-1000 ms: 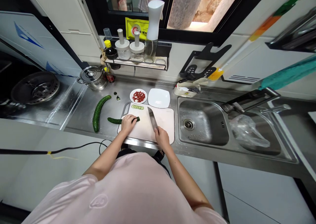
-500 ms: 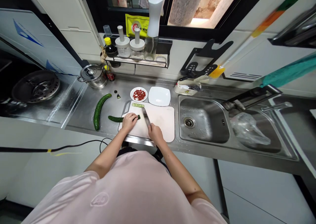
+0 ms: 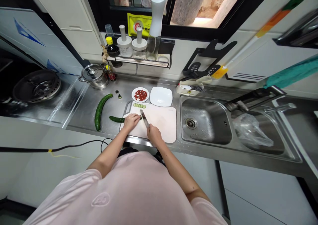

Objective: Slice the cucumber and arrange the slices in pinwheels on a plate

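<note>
My left hand point(image 3: 131, 121) is closed over a dark green cucumber point(image 3: 116, 119), pressing it on the white cutting board point(image 3: 162, 125). The cucumber's uncut tail sticks out past the board's left edge. In my right hand point(image 3: 154, 134) is the handle of a kitchen knife point(image 3: 144, 117); its blade stands right beside the cucumber's cut end, near my left fingertips. Whether the edge touches the cucumber I cannot tell. Several thin cucumber slices point(image 3: 139, 105) lie in a row at the board's far edge. A second, whole cucumber point(image 3: 101, 112) rests on the steel counter to the left.
Behind the board stand a plate of chopped red pieces point(image 3: 133, 90) and a white square dish point(image 3: 161, 96). Two cucumber ends point(image 3: 120, 96) lie on the counter. A lidded pot point(image 3: 95, 76) is back left, and a sink point(image 3: 206, 120) adjoins the board on the right.
The knife has shifted left, from beside the slices to the cucumber's cut end, with my right hand moving along. My left hand keeps its hold on the cucumber.
</note>
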Tool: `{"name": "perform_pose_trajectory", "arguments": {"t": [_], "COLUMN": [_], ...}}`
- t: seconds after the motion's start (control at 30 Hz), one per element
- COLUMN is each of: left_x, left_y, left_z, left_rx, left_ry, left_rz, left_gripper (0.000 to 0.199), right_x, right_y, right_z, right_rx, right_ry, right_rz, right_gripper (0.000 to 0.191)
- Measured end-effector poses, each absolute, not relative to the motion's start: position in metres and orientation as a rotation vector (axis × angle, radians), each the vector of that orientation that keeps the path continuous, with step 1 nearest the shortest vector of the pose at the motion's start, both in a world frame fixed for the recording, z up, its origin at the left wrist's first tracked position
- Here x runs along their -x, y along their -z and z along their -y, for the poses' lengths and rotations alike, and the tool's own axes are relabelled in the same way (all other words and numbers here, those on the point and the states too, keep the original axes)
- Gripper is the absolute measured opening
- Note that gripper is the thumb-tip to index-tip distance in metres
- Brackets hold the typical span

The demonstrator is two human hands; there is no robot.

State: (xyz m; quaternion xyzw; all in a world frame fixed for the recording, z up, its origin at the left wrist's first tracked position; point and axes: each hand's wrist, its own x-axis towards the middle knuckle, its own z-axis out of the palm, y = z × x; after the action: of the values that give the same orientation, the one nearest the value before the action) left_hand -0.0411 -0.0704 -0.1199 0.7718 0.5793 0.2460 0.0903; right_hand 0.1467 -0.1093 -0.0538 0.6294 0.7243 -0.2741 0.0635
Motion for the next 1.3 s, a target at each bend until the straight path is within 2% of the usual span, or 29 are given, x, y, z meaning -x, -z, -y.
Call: {"name": "perform_pose_trajectory", "arguments": {"t": [1.3], "left_x": [0.038], "left_y": [0.120], "left_z": [0.071], "left_rx": [-2.302], "left_ry": [-0.727], "left_rz": [-1.756], "left_gripper": [0.024], "right_x": [-0.154], "right_y": [0.048], "right_z": [0.124], "right_rx": [-1.788], "right_ry": [0.884], "right_rz": [-2.143], "right_gripper": [0.016]}}
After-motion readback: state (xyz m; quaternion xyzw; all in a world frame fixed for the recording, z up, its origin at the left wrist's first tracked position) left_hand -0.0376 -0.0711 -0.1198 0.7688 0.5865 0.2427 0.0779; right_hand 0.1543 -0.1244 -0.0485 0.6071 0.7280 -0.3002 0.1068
